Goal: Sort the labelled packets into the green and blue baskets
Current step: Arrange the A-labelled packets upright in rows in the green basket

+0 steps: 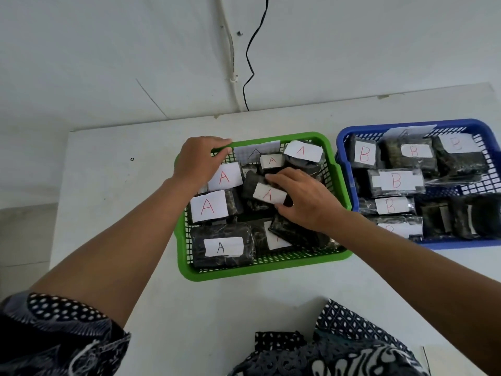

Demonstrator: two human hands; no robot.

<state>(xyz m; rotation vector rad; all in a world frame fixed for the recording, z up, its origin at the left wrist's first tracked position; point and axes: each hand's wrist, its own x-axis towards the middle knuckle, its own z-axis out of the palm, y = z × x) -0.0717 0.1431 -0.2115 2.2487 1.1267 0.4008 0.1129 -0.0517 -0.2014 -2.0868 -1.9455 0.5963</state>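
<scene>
Currently, the right hand (303, 202) pinches a dark packet (267, 195) labelled A between fingers and thumb, inside the green basket (260, 270). The left hand (199, 161) grips the far-left rim of that basket, fingers curled over it. Other A packets crowd around the held one. The blue basket (344, 147), just right on the white counter (113, 185), holds B packets. A black cable (250, 63) hangs down the wall behind.

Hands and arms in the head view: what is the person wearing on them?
Both hands, left and right, are bare: no gloves, rings or watch visible. The forearms are uncovered. The left sleeve ends near the elbow, dark blue fabric with white dots and swirling patterns.
</scene>
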